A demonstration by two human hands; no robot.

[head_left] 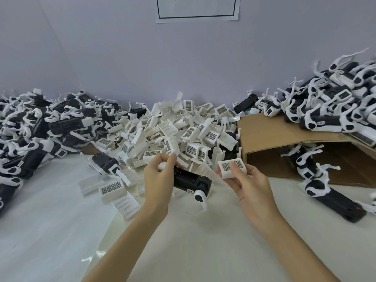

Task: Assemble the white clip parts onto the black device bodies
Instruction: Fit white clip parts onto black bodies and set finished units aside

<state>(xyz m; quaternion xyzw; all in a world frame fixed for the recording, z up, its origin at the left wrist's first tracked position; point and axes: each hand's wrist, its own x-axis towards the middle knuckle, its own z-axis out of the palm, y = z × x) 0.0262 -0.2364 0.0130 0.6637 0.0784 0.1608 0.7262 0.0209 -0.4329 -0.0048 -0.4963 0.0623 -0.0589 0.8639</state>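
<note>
My left hand (pixel 159 176) grips one end of a black device body (pixel 191 183), held just above the table; a white strap piece hangs from its right end. My right hand (pixel 247 181) pinches a white clip part (pixel 232 167) with a grid-patterned face, a short gap to the right of the black body. Behind both hands rises a pile of white clip parts (pixel 183 127).
A heap of black bodies with white straps (pixel 40 127) fills the left side. Another heap (pixel 335 102) sits on a cardboard box (pixel 274 139) at the right, with more bodies (pixel 333 198) lying below it. Loose clips (pixel 112 188) lie left of my hands.
</note>
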